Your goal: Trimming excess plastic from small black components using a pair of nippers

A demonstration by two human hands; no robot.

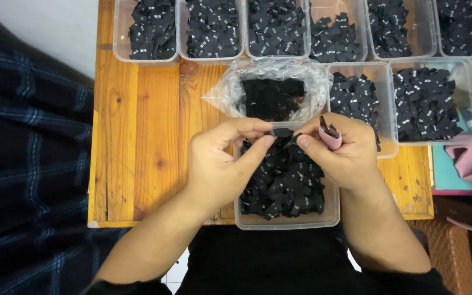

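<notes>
L hand (219, 164) and R hand (342, 153) both pinch one small black label (281, 133) at frame centre, over a clear tub (288, 221) of black labels. R hand also grips pink-handled snips (330, 135). Clear bag (271, 95) of black stock at 12 o'clock; more label tubs (146, 57) 11–2 o'clock on wooden desk (137, 136).

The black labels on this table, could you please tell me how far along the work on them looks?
Done: clear tubs along the back hold cut black labels. In hand: left hand pinches one label; right hand holds a small pink snipper. Left: the near tub is piled full, and a plastic bag holds more.
</notes>
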